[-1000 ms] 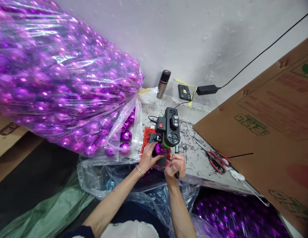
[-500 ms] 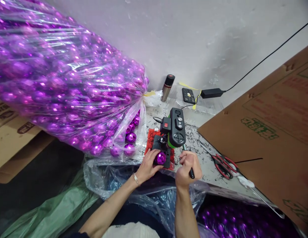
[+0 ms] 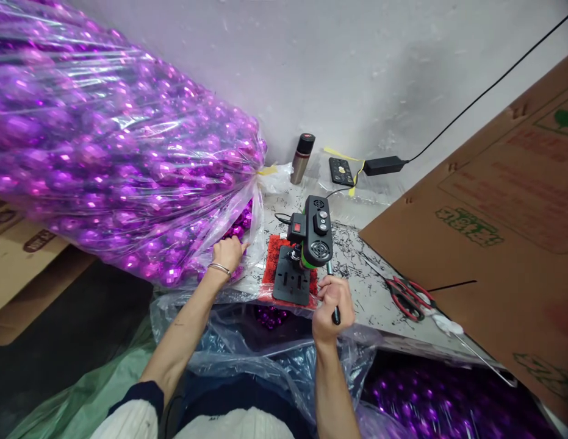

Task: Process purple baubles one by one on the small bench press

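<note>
My left hand [image 3: 229, 253] reaches into the mouth of a big clear bag [image 3: 150, 164] of shiny purple faceted balls. Its fingers are bent down among the loose balls [image 3: 240, 225] and mostly hidden, so whether it grips one cannot be told. My right hand [image 3: 333, 305] is closed round the black-tipped lever [image 3: 336, 315] of a small black bench drill press [image 3: 318, 231]. Below the drill head, the slotted black base plate [image 3: 291, 286] holds no ball. It sits on a red mat [image 3: 271, 268] strewn with black shavings.
An open clear bag [image 3: 260, 341] hangs at the table's front edge, with purple balls [image 3: 271, 317] inside. Red-handled scissors [image 3: 409, 299] lie to the right beside a large cardboard box [image 3: 494, 231]. A flask [image 3: 302, 158], a phone [image 3: 341, 172] and a power adapter [image 3: 383, 165] are near the wall.
My left hand has left the base plate and moved left to the bag's mouth. The ball that was on the plate is gone from it. My right hand stays on the lever.
</note>
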### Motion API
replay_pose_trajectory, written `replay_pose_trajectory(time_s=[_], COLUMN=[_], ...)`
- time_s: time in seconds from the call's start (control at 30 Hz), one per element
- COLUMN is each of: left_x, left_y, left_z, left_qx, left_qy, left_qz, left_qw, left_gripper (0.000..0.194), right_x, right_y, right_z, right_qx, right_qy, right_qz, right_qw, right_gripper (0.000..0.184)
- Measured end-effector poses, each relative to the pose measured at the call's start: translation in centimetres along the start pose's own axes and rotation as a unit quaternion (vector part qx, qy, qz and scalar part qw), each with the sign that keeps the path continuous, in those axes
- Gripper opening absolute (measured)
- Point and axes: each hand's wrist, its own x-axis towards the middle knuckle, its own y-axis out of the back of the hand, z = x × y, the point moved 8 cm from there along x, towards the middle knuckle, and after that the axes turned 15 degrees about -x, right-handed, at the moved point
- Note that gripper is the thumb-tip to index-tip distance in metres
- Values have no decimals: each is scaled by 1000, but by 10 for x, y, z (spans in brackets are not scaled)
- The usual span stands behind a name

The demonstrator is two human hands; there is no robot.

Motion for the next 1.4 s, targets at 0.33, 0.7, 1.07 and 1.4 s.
replay_pose_trajectory(time_s=[0.33,0.7,1.07,1.4], left_x=[-21,-72,-83,-87], left_y=[-9,-103,-118,-120], left_z=[-11,36,53,58], left_qx=[-633,-718,-487,-397], left_qy=[-30,8,-188,-274], left_qz=[-49,-77,34,21], left_qw=[772,691,852,875], left_gripper=[57,56,56,59], right_x=[4,30,21,15], right_y=[0,3,3,4], right_z=[-5,-16,-18,-15], right_qx=[10,-8,-25,-33], right_qy=[7,-12,50,45], right_qz=[13,-19,-43,-36], right_qw=[1000,1000,998,998], right_gripper=[37,39,30,31])
